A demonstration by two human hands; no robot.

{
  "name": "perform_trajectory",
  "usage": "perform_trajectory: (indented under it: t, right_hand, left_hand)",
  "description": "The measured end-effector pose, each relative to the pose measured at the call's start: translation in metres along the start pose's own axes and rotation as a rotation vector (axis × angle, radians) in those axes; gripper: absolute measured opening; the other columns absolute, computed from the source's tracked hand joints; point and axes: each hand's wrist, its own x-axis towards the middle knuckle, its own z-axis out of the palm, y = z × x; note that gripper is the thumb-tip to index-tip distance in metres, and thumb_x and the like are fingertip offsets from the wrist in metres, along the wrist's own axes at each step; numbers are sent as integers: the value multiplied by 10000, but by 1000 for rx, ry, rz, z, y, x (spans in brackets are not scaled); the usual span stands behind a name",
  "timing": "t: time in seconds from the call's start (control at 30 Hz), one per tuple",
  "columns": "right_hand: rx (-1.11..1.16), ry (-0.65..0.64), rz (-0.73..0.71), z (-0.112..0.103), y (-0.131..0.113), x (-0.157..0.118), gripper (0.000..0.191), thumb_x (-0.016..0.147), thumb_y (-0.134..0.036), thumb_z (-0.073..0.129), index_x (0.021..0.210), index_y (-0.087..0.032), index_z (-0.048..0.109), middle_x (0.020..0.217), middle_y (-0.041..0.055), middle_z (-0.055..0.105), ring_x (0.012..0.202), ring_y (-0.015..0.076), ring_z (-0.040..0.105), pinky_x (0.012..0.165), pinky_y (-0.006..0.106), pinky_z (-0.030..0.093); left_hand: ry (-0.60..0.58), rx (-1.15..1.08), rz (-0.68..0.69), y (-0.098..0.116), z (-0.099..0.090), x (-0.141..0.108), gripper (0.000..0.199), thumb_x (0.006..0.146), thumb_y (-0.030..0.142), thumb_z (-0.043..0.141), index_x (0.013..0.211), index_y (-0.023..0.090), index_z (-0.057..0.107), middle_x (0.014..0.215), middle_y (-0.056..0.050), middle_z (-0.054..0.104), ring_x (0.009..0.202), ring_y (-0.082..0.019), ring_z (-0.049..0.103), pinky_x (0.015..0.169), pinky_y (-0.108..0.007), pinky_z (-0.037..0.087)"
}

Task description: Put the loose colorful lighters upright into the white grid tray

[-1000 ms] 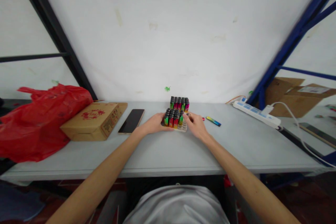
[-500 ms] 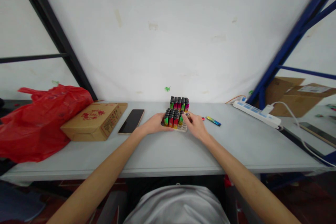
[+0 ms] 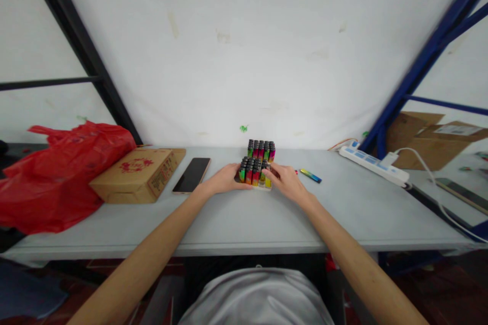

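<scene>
Rows of multicoloured lighters with black tops stand upright in a pale tray at the middle of the table. My left hand grips this tray by its left side, thumb along the front edge. At the right front corner, the fingers of my right hand are closed on a yellow lighter, which is upright in the tray. Behind stands a second group of lighters, pink and green. A blue-yellow lighter lies flat to the right; a red one is mostly hidden behind my right hand.
Left of the tray lie a phone, a cardboard box and a red plastic bag. A white power strip with a plugged-in charger and cable is at the right. An opened carton stands beyond the blue frame.
My right hand has shifted slightly at the tray's right side, and a yellow lighter now stands in the front right corner, where bare tray slots showed before. My left hand keeps its hold.
</scene>
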Motion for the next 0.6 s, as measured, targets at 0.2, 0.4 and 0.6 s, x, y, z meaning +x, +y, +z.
perform_trajectory:
  t: [0.2,0.4,0.6]
  right_hand:
    - [-14,-57,-44,5,7,1,336,1043,-463,484,873,-198,602,732,32,670,619,167,562,625,271,364]
    - [-148,-98,6,6,6,2,389,997,-515,569,779,-201,642,733,53,670,621,166,551,591,266,303]
    - [-174,-17,56,-21,28,1,483,1056,-504,410,756,-205,643,679,30,646,602,159,528,611,270,319]
  left_hand:
    - [-1,-7,-1,-1,1,1,663,699,637,805,1170,181,702,1145,-98,759,1008,-303,691,919,-385,535]
    - [7,-1,-17,4,-1,-1,657,710,637,798,1172,178,703,1146,-102,758,1028,-322,688,913,-391,534]
    - [-17,5,-23,7,-4,0,645,719,666,778,1133,178,697,1114,-91,761,988,-310,699,886,-377,541]
